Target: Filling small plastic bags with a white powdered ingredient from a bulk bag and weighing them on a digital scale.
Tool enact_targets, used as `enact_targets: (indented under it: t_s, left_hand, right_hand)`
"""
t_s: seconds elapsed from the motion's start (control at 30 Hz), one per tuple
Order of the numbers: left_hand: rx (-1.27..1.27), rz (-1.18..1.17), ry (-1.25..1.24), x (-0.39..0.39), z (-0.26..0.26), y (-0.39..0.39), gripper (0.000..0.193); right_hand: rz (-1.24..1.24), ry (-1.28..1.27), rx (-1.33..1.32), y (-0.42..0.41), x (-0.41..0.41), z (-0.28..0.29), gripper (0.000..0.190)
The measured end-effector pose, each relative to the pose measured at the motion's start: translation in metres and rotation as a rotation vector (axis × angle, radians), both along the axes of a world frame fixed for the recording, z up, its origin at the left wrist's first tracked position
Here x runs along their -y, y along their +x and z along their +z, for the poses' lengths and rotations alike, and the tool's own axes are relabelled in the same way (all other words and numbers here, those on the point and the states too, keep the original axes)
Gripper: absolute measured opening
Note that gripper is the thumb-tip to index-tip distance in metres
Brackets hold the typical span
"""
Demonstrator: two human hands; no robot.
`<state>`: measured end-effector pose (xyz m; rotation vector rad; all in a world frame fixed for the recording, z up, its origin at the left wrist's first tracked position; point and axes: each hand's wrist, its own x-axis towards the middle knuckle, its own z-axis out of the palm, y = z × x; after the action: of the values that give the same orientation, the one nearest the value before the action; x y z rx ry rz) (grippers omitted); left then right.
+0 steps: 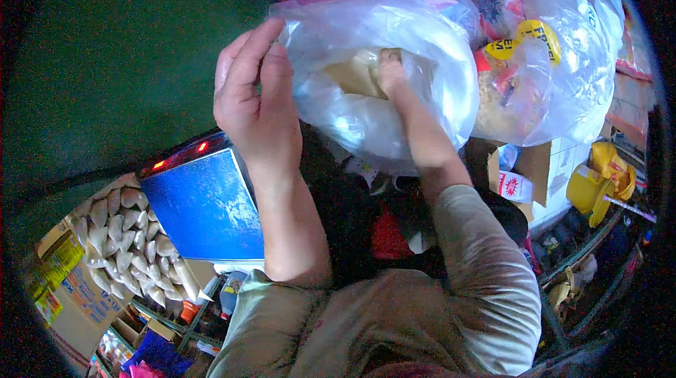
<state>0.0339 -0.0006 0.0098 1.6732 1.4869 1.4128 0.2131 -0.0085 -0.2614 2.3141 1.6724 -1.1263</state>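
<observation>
A large clear plastic bag (338, 119) stands open before me, with pale tan contents (348, 74) at its bottom. My left hand (253, 82) is at the bag's left rim, fingertips and thumb closing on the plastic. Inside the mouth of the bag, my right hand (393, 74) reaches down to the contents. Its fingers are partly hidden there, so whether they hold anything cannot be made out. Below my left forearm lies a flat blue plate (206, 209), beside a dark strip with lit red digits (179, 155), apparently a digital scale.
Many small filled plastic pouches (129, 243) lie at left, above a printed cardboard box (87, 299). Another clear bag (544, 77) of packaged goods stands against the open bag's right side. Farther right are an open carton (533, 166) and a yellow plastic container (589, 188).
</observation>
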Motion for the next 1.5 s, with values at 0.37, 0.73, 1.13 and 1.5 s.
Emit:
enact_targets:
  t_s: [0.37,0.73,1.13,1.5]
  left_hand:
    - [0.119,-0.067,-0.065,0.004,0.003,0.005,0.026]
    - [0.141,-0.047,-0.107,0.002,0.007,0.008,0.026]
    - [-0.086,-0.1,0.115,-0.006,-0.006,-0.007,0.024]
    - [-0.295,-0.082,0.025,-0.006,-0.023,-0.026,0.02]
  right_hand:
    - [-0.08,-0.172,0.042,-0.019,-0.013,0.002,0.038]
    - [0.287,0.075,0.267,0.004,0.003,0.002,0.037]
    - [0.089,0.167,-0.051,-0.01,0.025,0.007,0.049]
    - [-0.132,0.306,-0.205,0.026,0.106,0.16,0.068]
